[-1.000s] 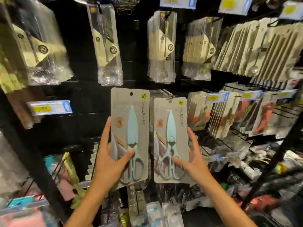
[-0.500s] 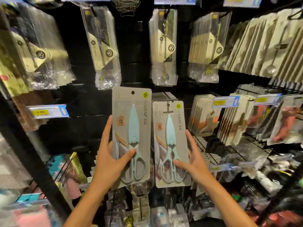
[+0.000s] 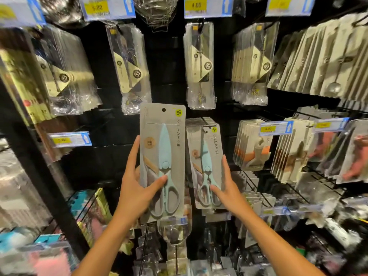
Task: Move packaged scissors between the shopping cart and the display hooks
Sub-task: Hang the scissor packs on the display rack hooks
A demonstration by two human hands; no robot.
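Two grey cards with light-blue scissors face me in front of a black display wall. My left hand (image 3: 137,188) grips the left pack (image 3: 162,140), thumb across its front and fingers behind its left edge; its hang hole is free of any hook. My right hand (image 3: 227,188) holds the right pack (image 3: 207,156), thumb on the front, fingers along its right edge. This pack's top sits at a display hook (image 3: 207,126) with several like packs stacked behind it. No shopping cart is in view.
Bagged cutlery packs (image 3: 200,64) hang on the row above. Price tags (image 3: 275,128) stick out on hook ends at the right, beside more carded goods (image 3: 253,144). A black upright post (image 3: 39,166) runs down the left. Small packaged goods crowd the shelf below.
The right pack has moved back and up toward the wall, its top now at the hook in front of the hanging stack. The left pack has stayed about level.
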